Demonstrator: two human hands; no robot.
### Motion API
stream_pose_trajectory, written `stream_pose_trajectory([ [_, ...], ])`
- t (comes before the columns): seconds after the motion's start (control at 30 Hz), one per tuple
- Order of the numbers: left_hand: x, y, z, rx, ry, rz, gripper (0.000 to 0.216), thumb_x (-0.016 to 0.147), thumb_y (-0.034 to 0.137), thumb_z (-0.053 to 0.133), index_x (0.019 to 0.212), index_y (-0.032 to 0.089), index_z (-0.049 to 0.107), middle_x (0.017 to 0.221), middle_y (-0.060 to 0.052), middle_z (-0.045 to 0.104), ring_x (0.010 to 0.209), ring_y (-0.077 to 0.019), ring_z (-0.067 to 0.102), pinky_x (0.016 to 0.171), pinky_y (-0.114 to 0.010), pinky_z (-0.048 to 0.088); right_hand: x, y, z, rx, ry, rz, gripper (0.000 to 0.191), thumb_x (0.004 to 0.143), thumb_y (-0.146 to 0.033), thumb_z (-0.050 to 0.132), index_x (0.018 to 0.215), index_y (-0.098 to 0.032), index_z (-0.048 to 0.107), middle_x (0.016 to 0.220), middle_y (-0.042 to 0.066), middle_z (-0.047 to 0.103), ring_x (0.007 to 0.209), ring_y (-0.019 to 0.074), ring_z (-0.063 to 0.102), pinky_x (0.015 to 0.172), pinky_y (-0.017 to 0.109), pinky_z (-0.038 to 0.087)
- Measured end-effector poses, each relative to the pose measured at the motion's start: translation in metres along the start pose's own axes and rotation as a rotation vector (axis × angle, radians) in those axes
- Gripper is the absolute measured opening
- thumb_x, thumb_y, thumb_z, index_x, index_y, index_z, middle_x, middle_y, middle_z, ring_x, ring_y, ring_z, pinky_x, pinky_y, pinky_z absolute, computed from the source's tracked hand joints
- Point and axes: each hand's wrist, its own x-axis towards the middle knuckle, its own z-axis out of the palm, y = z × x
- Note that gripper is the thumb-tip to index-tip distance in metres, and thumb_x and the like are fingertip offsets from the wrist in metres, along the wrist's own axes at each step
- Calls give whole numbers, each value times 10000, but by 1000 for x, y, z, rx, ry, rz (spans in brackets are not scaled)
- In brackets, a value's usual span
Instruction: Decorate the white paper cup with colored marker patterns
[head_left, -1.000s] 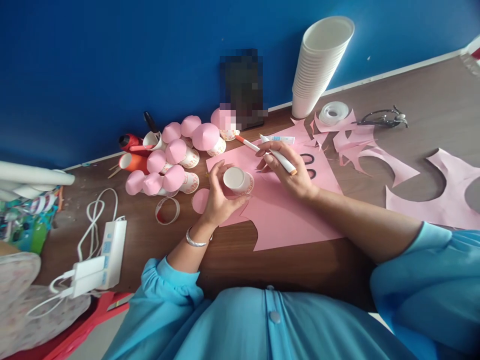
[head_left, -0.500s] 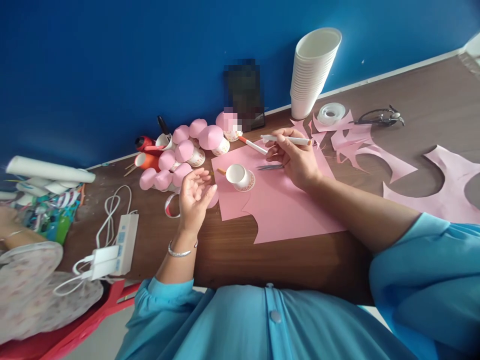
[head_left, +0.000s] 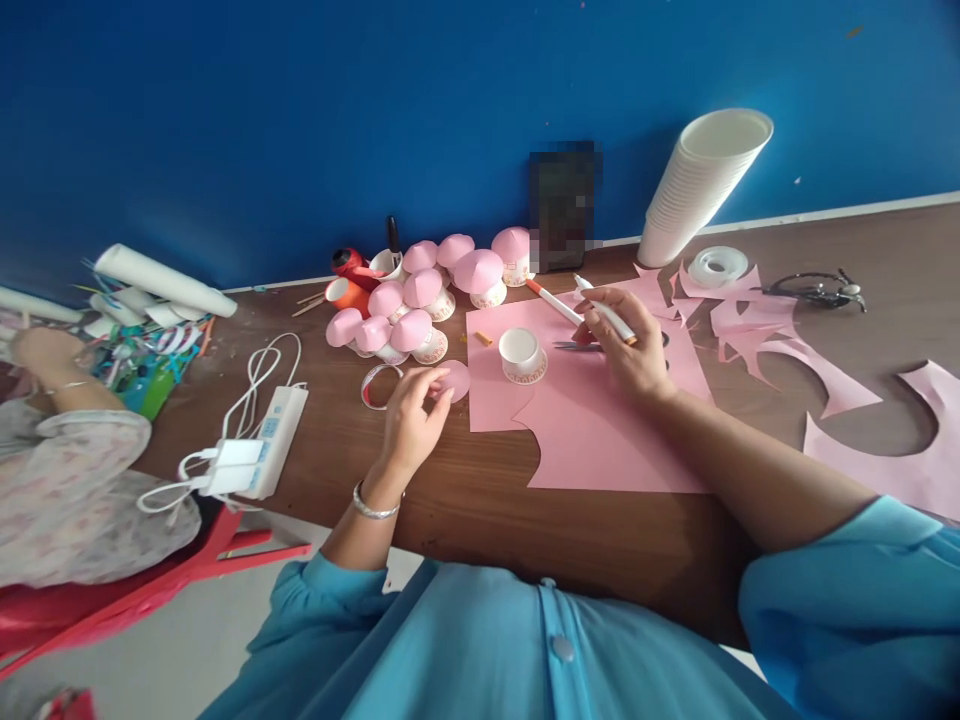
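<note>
Right hand's (head_left: pixel 634 350) pen (head_left: pixel 622 327) is being gripped; left hand's (head_left: pixel 412 418) hold is unclear, creasing perhaps being risked by pinching its two-o'clock disc (head_left: pixel 457 381).

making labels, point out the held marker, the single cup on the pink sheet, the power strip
Held marker (head_left: pixel 619 327), head view, white barrel
Single cup (head_left: pixel 519 348), head view, round upper end
Power strip (head_left: pixel 279 432), head view, long upper face
</note>
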Motion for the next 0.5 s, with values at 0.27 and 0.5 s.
stream_pose_trajectory([
  [0.27,62,8,47,317,-209,246,422,984,68,449,1374,143,590,1393,-176,651,1270,-300,633,1119,-497,525,-3,-5,-1,-79,-40,61,466,944,-599,692,1278,-276,656,1162,59,674,761,138,695,700,309,681],
  [0.5,68,4,58,391,-274,292,299,978,57,472,1177,158,671,1194,-124,726,1104,-277,658,963,-436,569,-4,-10,0,-114,-100,61,396,995,-562,640,1274,-281,647,1098,45,706,710,127,675,695,298,637],
])
